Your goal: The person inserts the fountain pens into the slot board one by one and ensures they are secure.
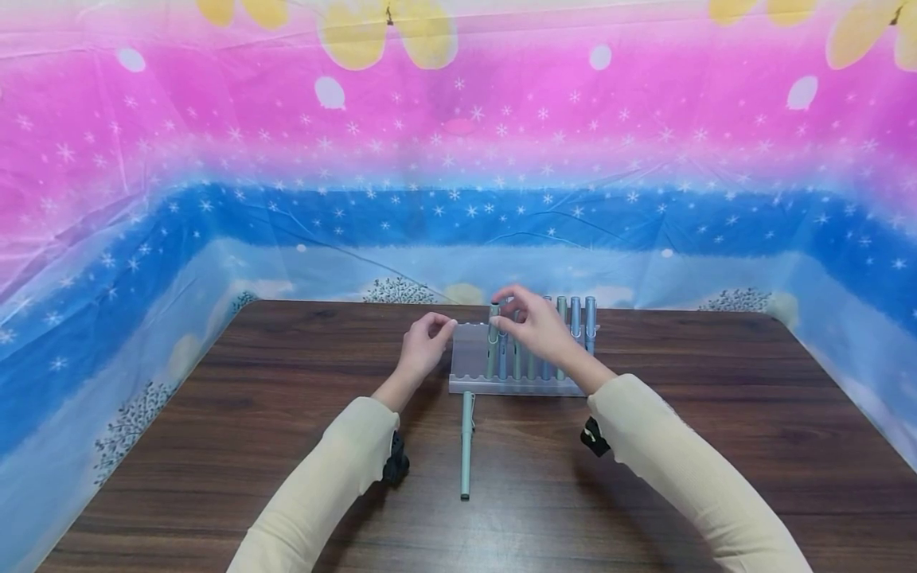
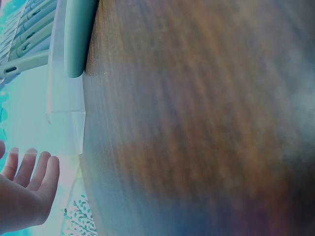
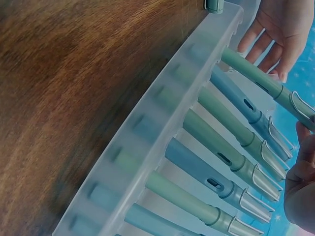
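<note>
A clear plastic pen rack [image 1: 469, 354] holds a row of green and blue capped pens, leaning side by side. My right hand [image 1: 536, 322] pinches the clip end of a green pen [image 3: 256, 74], the leftmost one in the row, whose lower end is at the rack's front ledge [image 3: 197, 64]. At the rack's upper left corner, my left hand [image 1: 423, 344] grips the edge between thumb and fingers. A loose green pen [image 1: 466, 450] lies on the table just in front of the rack, its clip end toward it.
The dark wood table [image 1: 286, 382] reaches back to a cloth backdrop [image 1: 458, 215] with pink and blue bands, which also runs along both sides. A black wrist camera [image 1: 395, 460] hangs under the left sleeve and another [image 1: 594, 438] under the right.
</note>
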`<state>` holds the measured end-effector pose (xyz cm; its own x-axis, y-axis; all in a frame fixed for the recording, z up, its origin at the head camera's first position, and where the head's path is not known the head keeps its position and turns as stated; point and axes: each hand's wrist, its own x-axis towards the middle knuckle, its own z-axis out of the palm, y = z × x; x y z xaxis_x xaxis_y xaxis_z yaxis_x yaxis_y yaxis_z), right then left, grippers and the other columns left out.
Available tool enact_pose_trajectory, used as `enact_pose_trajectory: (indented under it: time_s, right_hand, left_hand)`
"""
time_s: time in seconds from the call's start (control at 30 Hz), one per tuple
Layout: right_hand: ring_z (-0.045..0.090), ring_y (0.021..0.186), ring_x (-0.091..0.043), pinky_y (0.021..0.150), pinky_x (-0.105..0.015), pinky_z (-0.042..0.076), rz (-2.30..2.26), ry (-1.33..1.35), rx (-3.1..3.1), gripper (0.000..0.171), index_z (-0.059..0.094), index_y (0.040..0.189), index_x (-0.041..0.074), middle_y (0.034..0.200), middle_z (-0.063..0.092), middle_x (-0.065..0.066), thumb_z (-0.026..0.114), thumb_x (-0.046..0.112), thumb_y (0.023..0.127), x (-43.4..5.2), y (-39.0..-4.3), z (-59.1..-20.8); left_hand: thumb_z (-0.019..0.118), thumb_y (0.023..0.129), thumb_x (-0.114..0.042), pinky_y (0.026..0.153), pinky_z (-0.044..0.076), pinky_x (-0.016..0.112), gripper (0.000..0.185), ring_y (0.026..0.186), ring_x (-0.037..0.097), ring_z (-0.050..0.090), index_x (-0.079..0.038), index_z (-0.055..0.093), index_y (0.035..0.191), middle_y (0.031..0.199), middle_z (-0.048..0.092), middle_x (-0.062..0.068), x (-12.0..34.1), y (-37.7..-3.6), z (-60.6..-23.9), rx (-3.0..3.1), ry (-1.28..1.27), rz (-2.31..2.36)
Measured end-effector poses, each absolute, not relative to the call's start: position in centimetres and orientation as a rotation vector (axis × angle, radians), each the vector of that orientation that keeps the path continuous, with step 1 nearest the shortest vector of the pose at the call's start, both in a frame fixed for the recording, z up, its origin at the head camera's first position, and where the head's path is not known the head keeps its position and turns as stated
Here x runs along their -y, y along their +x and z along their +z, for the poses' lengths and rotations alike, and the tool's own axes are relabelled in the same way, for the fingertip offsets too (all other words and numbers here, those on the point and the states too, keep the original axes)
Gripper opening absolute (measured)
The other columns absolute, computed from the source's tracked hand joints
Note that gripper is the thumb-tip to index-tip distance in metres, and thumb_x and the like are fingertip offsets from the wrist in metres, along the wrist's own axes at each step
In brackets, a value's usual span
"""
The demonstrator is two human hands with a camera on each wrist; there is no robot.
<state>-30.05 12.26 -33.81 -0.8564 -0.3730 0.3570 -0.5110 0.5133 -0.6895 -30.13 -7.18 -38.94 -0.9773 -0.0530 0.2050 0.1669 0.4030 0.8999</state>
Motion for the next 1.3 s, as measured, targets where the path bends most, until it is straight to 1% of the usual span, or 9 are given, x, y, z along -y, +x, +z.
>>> enact_pose_trajectory:
  time_s: [0.13, 0.2, 0.33, 0.43, 0.6, 0.73, 0.87, 1.0, 1.3]
  right_hand:
    - [0.055, 0.061, -0.019, 0.051, -0.032, 0.042, 1.263, 0.771, 2.582, 0.026, 0.054, 0.107, 0.018, 0.088, 0.061, -0.001, 0.062, 0.022, 0.083, -12.1, -30.2, -34.0]
    - [0.053, 0.058, -0.017, 0.049, -0.031, 0.042, 1.223, 0.796, 2.567, 0.026, 0.054, 0.108, 0.018, 0.088, 0.061, -0.001, 0.062, 0.021, 0.084, -12.0, -30.3, -34.1]
    - [0.05, 0.055, -0.012, 0.047, -0.029, 0.041, 1.088, 0.871, 2.523, 0.03, 0.053, 0.112, 0.013, 0.089, 0.062, -0.004, 0.062, 0.017, 0.083, -12.0, -30.3, -34.3]
    - [0.047, 0.053, -0.01, 0.046, -0.029, 0.039, 0.995, 0.892, 2.506, 0.035, 0.051, 0.115, 0.013, 0.089, 0.061, -0.003, 0.064, 0.015, 0.082, -12.1, -30.3, -34.6]
    - [0.044, 0.052, -0.009, 0.044, -0.026, 0.037, 0.822, 0.882, 2.53, 0.044, 0.047, 0.119, 0.017, 0.081, 0.056, 0.004, 0.067, 0.019, 0.08, -12.3, -30.5, -35.0]
    - [0.044, 0.05, -0.007, 0.043, -0.024, 0.037, 0.713, 0.892, 2.547, 0.05, 0.044, 0.123, 0.016, 0.07, 0.052, 0.007, 0.067, 0.022, 0.079, -12.3, -30.6, -35.3]
    - [0.044, 0.048, -0.006, 0.042, -0.023, 0.037, 0.685, 0.902, 2.567, 0.053, 0.042, 0.126, 0.016, 0.064, 0.05, 0.009, 0.066, 0.024, 0.08, -12.3, -30.6, -35.4]
    - [0.045, 0.048, -0.006, 0.042, -0.023, 0.038, 0.683, 0.894, 2.584, 0.054, 0.041, 0.127, 0.015, 0.062, 0.05, 0.009, 0.066, 0.025, 0.08, -12.2, -30.7, -35.3]
    - [0.045, 0.047, -0.01, 0.04, -0.026, 0.037, 0.713, 0.82, 2.663, 0.056, 0.038, 0.13, 0.02, 0.06, 0.049, 0.006, 0.064, 0.027, 0.082, -12.2, -30.7, -35.2]
  left_hand:
    - [0.053, 0.089, -0.023, 0.068, 0.046, 0.033, 0.022, 0.08, 0.03, 0.057, -0.003, 0.059, 0.096, 0.091, 0.06, 0.01, 7.2, -30.1, -39.0, 2.456, -0.107, -1.615]
    - [0.053, 0.09, -0.023, 0.068, 0.046, 0.033, 0.022, 0.08, 0.03, 0.057, -0.003, 0.058, 0.096, 0.092, 0.06, 0.011, 7.2, -30.1, -38.9, 2.453, -0.112, -1.623]
    - [0.053, 0.089, -0.022, 0.067, 0.046, 0.033, 0.021, 0.08, 0.031, 0.057, -0.003, 0.059, 0.096, 0.091, 0.06, 0.011, 7.2, -30.1, -38.9, 2.445, -0.117, -1.627]
    - [0.053, 0.089, -0.022, 0.066, 0.046, 0.033, 0.021, 0.079, 0.03, 0.057, -0.003, 0.059, 0.096, 0.09, 0.06, 0.01, 7.2, -30.1, -38.9, 2.443, -0.113, -1.618]
    - [0.054, 0.089, -0.022, 0.067, 0.046, 0.033, 0.021, 0.079, 0.03, 0.058, -0.003, 0.059, 0.095, 0.089, 0.061, 0.011, 7.1, -30.2, -38.9, 2.444, -0.104, -1.611]
    - [0.054, 0.089, -0.022, 0.067, 0.047, 0.033, 0.021, 0.079, 0.03, 0.058, -0.002, 0.059, 0.095, 0.09, 0.061, 0.01, 7.1, -30.2, -39.0, 2.437, -0.11, -1.611]
    - [0.054, 0.089, -0.022, 0.068, 0.046, 0.033, 0.021, 0.079, 0.031, 0.058, -0.002, 0.059, 0.095, 0.091, 0.061, 0.011, 7.1, -30.1, -39.0, 2.434, -0.118, -1.615]
    - [0.054, 0.089, -0.022, 0.068, 0.046, 0.033, 0.021, 0.079, 0.031, 0.058, -0.003, 0.059, 0.096, 0.091, 0.061, 0.011, 7.1, -30.2, -39.0, 2.439, -0.117, -1.613]
    - [0.053, 0.089, -0.023, 0.068, 0.046, 0.033, 0.022, 0.08, 0.03, 0.058, -0.003, 0.059, 0.097, 0.092, 0.061, 0.012, 7.2, -30.1, -39.0, 2.448, -0.122, -1.615]
